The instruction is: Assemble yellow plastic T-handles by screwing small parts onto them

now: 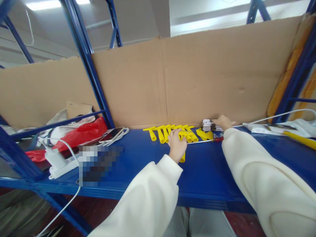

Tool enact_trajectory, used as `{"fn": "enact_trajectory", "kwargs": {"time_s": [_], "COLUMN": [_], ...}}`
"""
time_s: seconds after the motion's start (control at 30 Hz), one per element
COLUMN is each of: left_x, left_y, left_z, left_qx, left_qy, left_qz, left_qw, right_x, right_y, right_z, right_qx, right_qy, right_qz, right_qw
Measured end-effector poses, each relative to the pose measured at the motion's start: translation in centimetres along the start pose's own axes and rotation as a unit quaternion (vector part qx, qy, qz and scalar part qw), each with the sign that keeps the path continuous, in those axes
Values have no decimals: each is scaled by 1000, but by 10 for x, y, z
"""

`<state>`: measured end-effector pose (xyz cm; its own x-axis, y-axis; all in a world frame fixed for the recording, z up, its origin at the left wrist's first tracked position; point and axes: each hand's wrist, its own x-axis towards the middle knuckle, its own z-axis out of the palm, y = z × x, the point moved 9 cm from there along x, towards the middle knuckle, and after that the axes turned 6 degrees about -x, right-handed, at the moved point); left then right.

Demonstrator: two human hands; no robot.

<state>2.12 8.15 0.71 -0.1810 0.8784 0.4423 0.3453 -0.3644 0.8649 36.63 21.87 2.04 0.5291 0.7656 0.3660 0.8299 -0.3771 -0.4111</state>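
Several yellow T-shaped pieces (161, 134) lie in a row on the blue shelf, against the cardboard. My left hand (177, 144) is at the right part of this row, its fingers bent over a yellow piece; whether it grips it is hard to make out. A screwdriver with a red handle (217, 140) and a thin metal shaft lies to the right of that hand. My right hand (223, 122) reaches to a stack of small white-and-black items (209, 125), its fingertips partly hidden. Flat yellow pieces (203, 134) lie just left of the stack.
A cardboard sheet (212, 75) stands along the back. On the left are a red bag (84, 131), a phone (112, 134) with a white cable and a white power strip (63, 169). Plastic packets (276, 128) and a yellow rod (300, 140) lie at right, beside a blue post.
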Motion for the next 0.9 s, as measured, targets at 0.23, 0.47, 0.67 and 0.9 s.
{"fn": "enact_trajectory", "kwargs": {"time_s": [0.23, 0.47, 0.67, 0.9], "left_x": [-1, 6, 12, 16], "left_y": [-1, -5, -7, -9], "left_z": [3, 3, 1, 1], "left_qx": [-3, -7, -1, 28], "left_qy": [-9, -8, -6, -10], "left_qz": [0, 23, 37, 40], "left_qw": [1000, 1000, 999, 999], "right_x": [-15, -20, -29, -41], "right_y": [-4, -2, 2, 10], "right_z": [-6, -9, -26, -35], "right_qx": [-58, -71, -12, 29], "right_qy": [-36, -20, 11, 27], "right_qz": [56, 51, 60, 66], "right_qw": [996, 996, 998, 997]}}
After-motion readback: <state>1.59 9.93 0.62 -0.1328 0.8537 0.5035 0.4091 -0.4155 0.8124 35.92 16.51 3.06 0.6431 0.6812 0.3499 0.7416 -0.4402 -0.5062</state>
